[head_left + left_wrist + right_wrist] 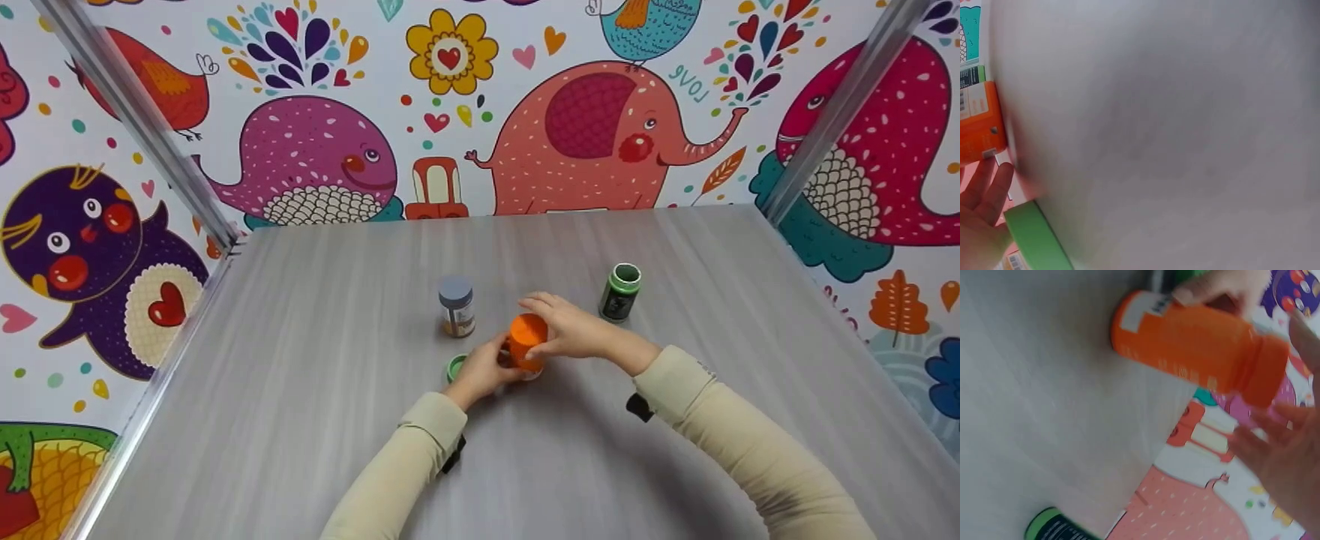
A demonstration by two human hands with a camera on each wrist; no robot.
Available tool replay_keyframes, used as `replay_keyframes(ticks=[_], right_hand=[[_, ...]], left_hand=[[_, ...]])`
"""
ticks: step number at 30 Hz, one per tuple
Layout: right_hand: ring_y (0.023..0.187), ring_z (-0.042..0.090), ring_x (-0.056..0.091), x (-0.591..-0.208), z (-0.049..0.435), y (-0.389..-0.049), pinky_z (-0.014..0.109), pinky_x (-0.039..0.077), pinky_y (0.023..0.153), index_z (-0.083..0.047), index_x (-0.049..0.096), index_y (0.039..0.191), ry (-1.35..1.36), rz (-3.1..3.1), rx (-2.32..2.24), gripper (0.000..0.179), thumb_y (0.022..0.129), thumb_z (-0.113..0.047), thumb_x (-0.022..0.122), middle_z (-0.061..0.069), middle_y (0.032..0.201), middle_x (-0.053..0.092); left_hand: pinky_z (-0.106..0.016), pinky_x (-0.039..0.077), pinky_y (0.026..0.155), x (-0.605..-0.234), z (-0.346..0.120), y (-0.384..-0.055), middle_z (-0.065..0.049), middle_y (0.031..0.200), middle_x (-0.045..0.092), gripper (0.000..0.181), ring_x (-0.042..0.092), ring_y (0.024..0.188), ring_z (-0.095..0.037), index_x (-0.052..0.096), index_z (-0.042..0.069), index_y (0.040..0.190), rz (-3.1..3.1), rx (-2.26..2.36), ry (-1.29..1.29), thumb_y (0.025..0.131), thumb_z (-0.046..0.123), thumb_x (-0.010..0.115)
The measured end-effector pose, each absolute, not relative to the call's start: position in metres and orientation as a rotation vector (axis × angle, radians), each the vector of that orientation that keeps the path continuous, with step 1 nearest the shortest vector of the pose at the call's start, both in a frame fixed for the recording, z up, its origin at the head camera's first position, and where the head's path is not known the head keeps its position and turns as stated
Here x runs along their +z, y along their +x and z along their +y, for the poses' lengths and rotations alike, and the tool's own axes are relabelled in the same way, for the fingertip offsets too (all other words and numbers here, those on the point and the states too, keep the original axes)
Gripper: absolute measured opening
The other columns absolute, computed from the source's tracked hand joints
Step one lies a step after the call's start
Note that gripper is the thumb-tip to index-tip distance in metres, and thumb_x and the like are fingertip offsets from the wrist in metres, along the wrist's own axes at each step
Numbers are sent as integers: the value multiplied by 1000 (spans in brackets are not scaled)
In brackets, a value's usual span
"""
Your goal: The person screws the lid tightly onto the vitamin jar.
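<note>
An orange bottle [525, 355] with an orange screw cap [529, 330] stands between the two hands in the head view. My left hand [484, 367] grips its lower body; in the right wrist view that thumb lies along the white label. Around the cap my right hand [574, 328] is spread, its fingers loosely bent, and in the right wrist view the fingers [1258, 430] sit just beside the cap's edge. Beside the left hand lies a green lid [455, 366], partly hidden by it and larger in the left wrist view.
Behind the left hand stands a clear jar with a grey lid [457, 306]. An uncapped dark jar with a green rim [620, 292] is to the right, beyond the right hand. The grey table [337, 360] ends at a wall printed with cartoon animals.
</note>
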State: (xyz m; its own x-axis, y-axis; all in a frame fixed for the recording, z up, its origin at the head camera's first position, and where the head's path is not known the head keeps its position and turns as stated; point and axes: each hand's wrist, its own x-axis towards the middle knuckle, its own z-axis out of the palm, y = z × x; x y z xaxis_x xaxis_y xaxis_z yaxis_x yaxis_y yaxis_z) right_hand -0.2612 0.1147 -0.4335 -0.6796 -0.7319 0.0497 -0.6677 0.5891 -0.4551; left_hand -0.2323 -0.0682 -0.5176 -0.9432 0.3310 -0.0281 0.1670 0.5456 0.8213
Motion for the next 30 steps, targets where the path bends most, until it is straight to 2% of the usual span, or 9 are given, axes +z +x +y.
replay_keyframes(ticks=[4, 7, 11, 19, 30], right_hand=[[129, 35, 35, -431, 125, -267, 49, 31, 104, 6, 35, 136, -1220, 2463, -810, 61, 83, -5, 63, 22, 141, 35], [126, 35, 38, -435, 129, -268, 48, 33, 102, 6, 36, 136, -1247, 2401, -872, 56, 84, 1, 56, 22, 140, 37], [122, 33, 43, -441, 130, -269, 47, 36, 100, 6, 38, 134, -1265, 2366, -925, 52, 86, -1, 55, 21, 138, 39], [119, 33, 45, -450, 129, -266, 46, 38, 98, 8, 42, 131, -1294, 2462, -963, 52, 84, -7, 60, 23, 134, 42], [102, 27, 53, -465, 119, -255, 41, 45, 89, 7, 52, 118, -1242, 2683, -1136, 46, 79, -11, 67, 19, 117, 52]], left_hand=[[-37, 45, 92, -517, -69, -232, -11, 120, 58, 63, 58, 106, -25, 44, 6, 132, 2571, 1375, 422, 78, 23, 73], [-37, 45, 93, -517, -69, -233, -12, 121, 57, 63, 57, 107, -25, 44, 5, 132, 2562, 1384, 428, 78, 22, 73], [-37, 44, 93, -517, -68, -233, -12, 121, 57, 64, 57, 107, -25, 44, 5, 132, 2569, 1380, 432, 78, 22, 73], [-37, 44, 94, -519, -67, -232, -11, 122, 57, 64, 57, 108, -24, 43, 6, 133, 2580, 1365, 432, 78, 25, 73], [-36, 45, 93, -518, -68, -232, -10, 121, 58, 66, 57, 107, -24, 43, 8, 134, 2582, 1383, 431, 78, 28, 73]])
